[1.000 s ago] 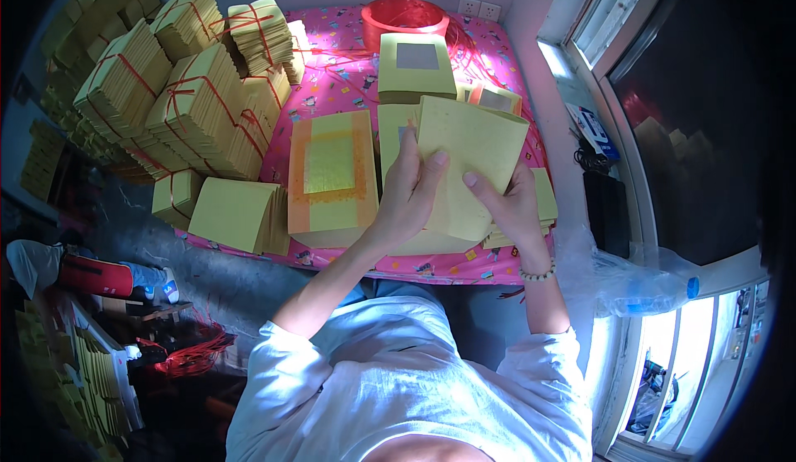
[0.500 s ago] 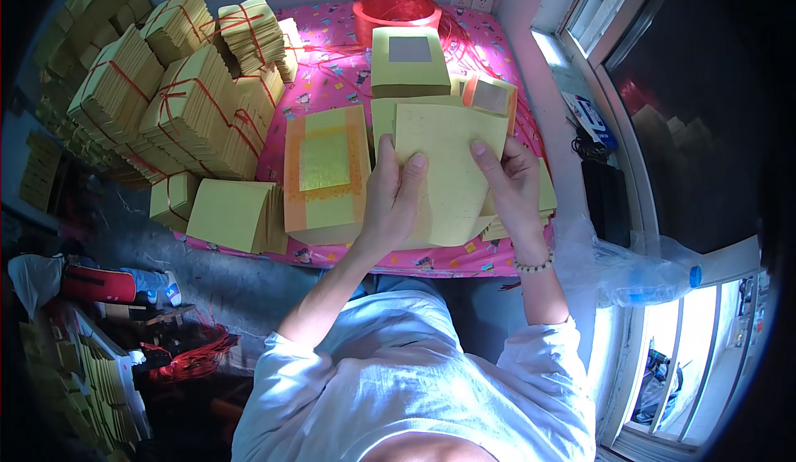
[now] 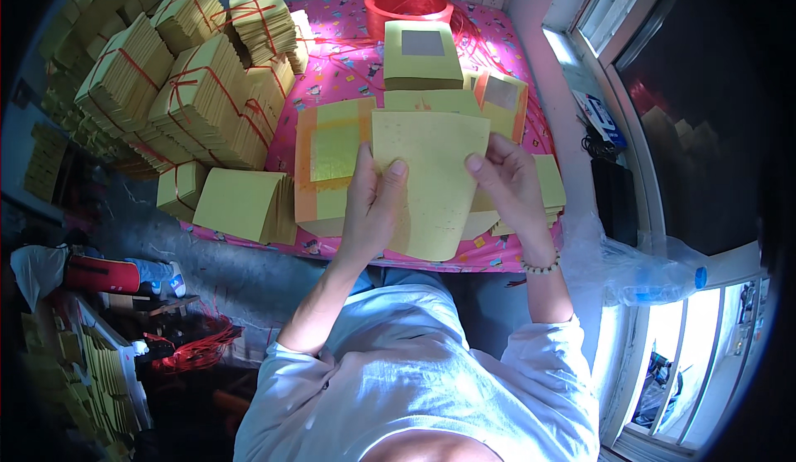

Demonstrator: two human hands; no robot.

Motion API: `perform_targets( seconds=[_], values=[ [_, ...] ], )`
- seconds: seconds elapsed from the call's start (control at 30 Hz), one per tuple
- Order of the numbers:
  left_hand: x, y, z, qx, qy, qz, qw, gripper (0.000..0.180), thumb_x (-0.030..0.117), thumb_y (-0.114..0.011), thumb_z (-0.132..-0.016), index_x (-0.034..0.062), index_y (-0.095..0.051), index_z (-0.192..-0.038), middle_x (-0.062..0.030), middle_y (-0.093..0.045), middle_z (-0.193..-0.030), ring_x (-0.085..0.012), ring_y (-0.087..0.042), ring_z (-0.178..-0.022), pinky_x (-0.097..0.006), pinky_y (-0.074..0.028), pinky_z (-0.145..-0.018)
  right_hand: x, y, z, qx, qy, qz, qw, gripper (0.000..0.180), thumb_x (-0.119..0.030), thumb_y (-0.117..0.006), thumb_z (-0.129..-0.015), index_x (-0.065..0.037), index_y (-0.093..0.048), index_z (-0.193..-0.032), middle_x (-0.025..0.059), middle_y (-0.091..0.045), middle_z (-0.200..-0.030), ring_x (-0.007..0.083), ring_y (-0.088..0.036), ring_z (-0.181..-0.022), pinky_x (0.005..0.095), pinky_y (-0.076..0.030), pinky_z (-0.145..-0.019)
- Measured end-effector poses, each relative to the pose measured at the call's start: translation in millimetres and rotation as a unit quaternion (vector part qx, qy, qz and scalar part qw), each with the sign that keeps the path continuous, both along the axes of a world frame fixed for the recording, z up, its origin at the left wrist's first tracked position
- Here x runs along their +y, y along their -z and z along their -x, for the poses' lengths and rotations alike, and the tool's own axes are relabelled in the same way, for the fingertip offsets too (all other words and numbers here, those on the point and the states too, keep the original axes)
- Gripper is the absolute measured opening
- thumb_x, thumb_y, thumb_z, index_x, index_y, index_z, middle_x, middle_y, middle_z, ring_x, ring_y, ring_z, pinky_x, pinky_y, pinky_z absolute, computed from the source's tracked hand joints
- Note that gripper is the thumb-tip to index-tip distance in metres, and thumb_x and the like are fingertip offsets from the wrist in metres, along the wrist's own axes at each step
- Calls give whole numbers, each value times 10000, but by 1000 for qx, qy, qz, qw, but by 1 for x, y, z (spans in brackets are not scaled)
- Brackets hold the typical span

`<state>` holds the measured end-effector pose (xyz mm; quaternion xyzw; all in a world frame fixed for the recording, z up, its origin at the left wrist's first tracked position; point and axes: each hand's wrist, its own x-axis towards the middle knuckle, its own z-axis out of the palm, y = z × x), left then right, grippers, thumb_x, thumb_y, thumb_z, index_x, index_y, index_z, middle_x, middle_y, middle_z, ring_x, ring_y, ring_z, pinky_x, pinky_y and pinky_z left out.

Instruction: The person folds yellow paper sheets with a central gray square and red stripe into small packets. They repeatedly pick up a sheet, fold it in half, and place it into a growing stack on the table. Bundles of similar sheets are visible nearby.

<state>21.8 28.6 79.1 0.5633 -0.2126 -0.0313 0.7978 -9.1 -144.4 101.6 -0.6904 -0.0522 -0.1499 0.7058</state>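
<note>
I hold a stack of yellow paper sheets (image 3: 431,176) upright over the near edge of a pink patterned table (image 3: 348,72). My left hand (image 3: 371,205) grips its left edge with the thumb on the front. My right hand (image 3: 507,184), with a bead bracelet on the wrist, grips the right edge. Left of the held sheets lies a pile of yellow sheets with orange borders and gold squares (image 3: 329,159). Behind it sits a yellow stack with a silver square (image 3: 421,54).
Bundles of yellow paper tied with red string (image 3: 186,80) fill the table's left side. A plain yellow stack (image 3: 240,205) lies at the near left. A red basin (image 3: 408,4) stands at the back. A window and a plastic bag (image 3: 638,263) are on the right.
The held sheets have turned from tilted to more upright and squared, and both hands have shifted down toward the near table edge.
</note>
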Motion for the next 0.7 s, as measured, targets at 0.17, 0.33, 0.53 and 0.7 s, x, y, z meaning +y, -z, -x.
perform_targets(
  seconds=[0.17,0.33,0.53,0.7],
  values=[
    [14,6,-1,-4,-4,-23,1000,235,146,-433,-984,5,-412,-1171,-77,-551,-1081,-92,-509,-1002,-255,-420,-861,5,12,6,53,-30,59,996,216,-146,-644,-890,39,-649,-1001,41,-673,-821,33,-599,-726,167,-471,-614],
    [23,9,-2,-4,-10,-18,1000,229,145,-434,-984,9,-413,-1166,-77,-551,-1080,-92,-512,-997,-254,-426,-852,16,3,8,82,-56,59,993,235,-135,-649,-884,52,-651,-1027,62,-686,-852,55,-618,-734,191,-498,-632],
    [28,5,-1,-9,-27,-30,999,223,145,-432,-985,11,-412,-1163,-75,-557,-1062,-89,-524,-966,-248,-439,-828,22,15,6,65,-78,57,993,254,-123,-654,-876,58,-644,-1054,83,-691,-903,67,-630,-770,205,-515,-671],
    [32,6,-3,-27,-60,-29,997,215,142,-439,-983,3,-409,-1145,-77,-564,-1026,-93,-532,-935,-247,-441,-808,26,10,6,88,-109,86,986,245,-109,-659,-868,62,-646,-1043,85,-693,-909,67,-632,-778,207,-518,-669]
  ],
)
